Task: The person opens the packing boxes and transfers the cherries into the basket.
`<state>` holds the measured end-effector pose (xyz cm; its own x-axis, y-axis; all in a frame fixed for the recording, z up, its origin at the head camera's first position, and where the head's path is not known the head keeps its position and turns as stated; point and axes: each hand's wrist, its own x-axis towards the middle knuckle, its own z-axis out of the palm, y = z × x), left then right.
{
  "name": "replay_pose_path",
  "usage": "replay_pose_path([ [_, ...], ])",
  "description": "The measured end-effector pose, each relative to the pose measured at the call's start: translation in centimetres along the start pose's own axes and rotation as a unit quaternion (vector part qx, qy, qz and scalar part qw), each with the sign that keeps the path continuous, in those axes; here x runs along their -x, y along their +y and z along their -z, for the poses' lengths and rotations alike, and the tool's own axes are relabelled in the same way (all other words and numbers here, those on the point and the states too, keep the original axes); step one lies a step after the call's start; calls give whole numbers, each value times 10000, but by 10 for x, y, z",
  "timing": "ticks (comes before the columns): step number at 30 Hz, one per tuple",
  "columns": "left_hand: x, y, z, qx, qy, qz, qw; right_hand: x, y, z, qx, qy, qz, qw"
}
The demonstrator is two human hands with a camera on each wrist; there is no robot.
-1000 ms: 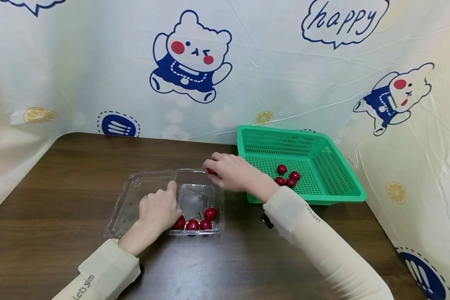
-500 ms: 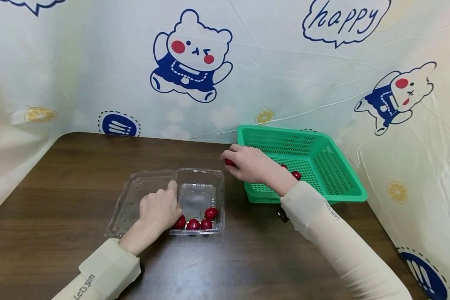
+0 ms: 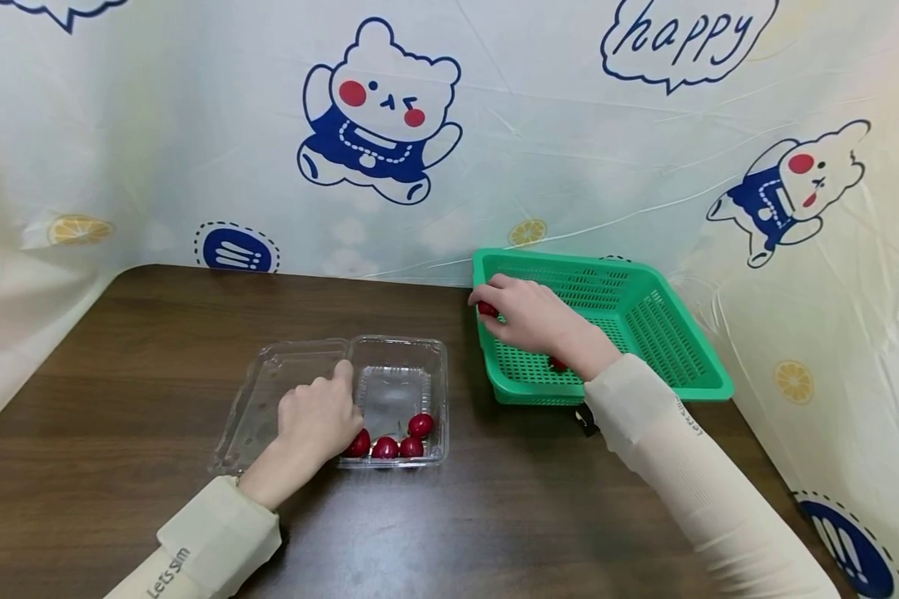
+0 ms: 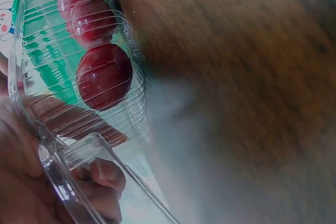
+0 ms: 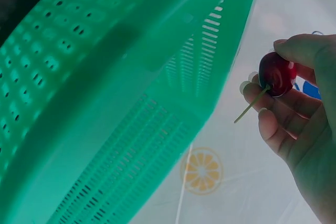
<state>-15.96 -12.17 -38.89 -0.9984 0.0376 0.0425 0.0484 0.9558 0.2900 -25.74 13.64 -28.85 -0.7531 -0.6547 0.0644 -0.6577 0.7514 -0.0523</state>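
In the head view my right hand (image 3: 530, 318) is over the left end of the green basket (image 3: 667, 341). It pinches a dark red cherry (image 5: 276, 74) between thumb and fingers; a green stem hangs from the fruit. Part of another cherry (image 3: 558, 364) shows on the basket floor below the wrist, and the arm covers the rest. My left hand (image 3: 316, 423) grips the clear plastic clamshell box (image 3: 394, 389) near its hinge, index finger stretched along it. Several cherries (image 3: 384, 448) lie along the near side of the box.
The box's lid (image 3: 258, 416) lies folded open to the left. A brown wooden table (image 3: 142, 391) carries everything. Behind and to the right hangs a pale printed curtain (image 3: 569, 150), close to the basket's far side.
My right hand has moved right with the cherry, from above the clamshell box to over the basket's left end. The left hand and box stay put.
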Motion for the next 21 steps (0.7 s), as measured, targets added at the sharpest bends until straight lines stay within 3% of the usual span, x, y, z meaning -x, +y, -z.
replay_pose_path([
  [21,0,0,0,-19,-70,20,10000,8,29,0,-128,3,-324,9994],
])
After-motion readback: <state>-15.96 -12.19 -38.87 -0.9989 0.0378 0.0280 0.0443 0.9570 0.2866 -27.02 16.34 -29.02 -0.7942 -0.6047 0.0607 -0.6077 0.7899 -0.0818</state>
